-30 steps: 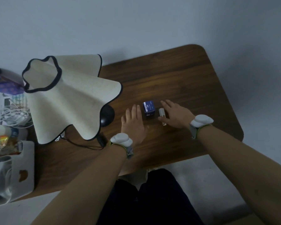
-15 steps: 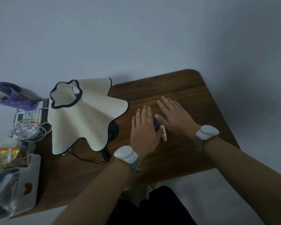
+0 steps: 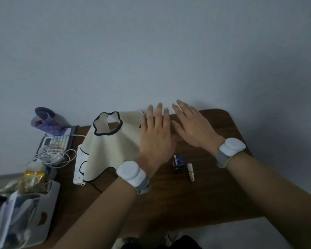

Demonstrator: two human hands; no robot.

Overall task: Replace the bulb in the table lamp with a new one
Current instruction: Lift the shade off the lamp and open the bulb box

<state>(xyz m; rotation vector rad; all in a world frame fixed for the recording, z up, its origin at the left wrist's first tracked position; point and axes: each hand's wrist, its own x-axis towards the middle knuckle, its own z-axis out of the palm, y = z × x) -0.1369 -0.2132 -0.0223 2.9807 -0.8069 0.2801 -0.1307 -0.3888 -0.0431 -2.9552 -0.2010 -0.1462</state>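
The table lamp's cream shade (image 3: 113,146) with dark wavy trim stands left of centre on the brown table (image 3: 196,203). My left hand (image 3: 156,135) hovers flat with fingers spread, overlapping the shade's right side. My right hand (image 3: 192,126) is raised beside it, also flat and holding nothing. Nearer to me on the table lie a small blue bulb box (image 3: 179,160) and a small white bulb (image 3: 190,171) with a metal base. The lamp's base and the bulb inside it are hidden.
A white power strip (image 3: 79,168) lies left of the shade with a black cord trailing from it. Coiled white cables (image 3: 50,155), a keyboard (image 3: 59,141), a purple cup (image 3: 45,121) and a white organiser (image 3: 39,218) with packets crowd the left side. A wall stands behind.
Both hands have lifted off the table and moved away from me, past the box and the bulb, which now lie uncovered. The view has tilted upward.
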